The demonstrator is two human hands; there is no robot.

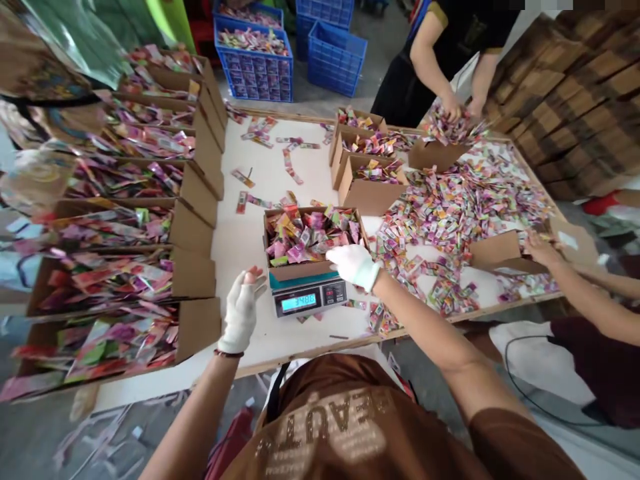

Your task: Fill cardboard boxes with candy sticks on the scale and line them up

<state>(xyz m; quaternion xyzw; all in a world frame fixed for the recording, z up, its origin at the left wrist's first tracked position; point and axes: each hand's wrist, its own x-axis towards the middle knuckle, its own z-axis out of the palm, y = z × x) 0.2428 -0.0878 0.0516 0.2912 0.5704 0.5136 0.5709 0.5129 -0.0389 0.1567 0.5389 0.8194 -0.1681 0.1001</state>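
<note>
A cardboard box full of small colourful packets sits on a digital scale with a lit blue display. Over the box's front right edge is my right hand in a white glove, fingers drawn together at the packets; whatever they may hold is hidden. My left hand, gloved with fingertips bare, is raised left of the scale. Its fingers are apart and nothing shows in them.
Filled boxes line the left side; more boxes stand behind the scale. Loose packets heap on the table's right. Co-workers' hands handle packets at the back and a box at right. Blue crates stand beyond.
</note>
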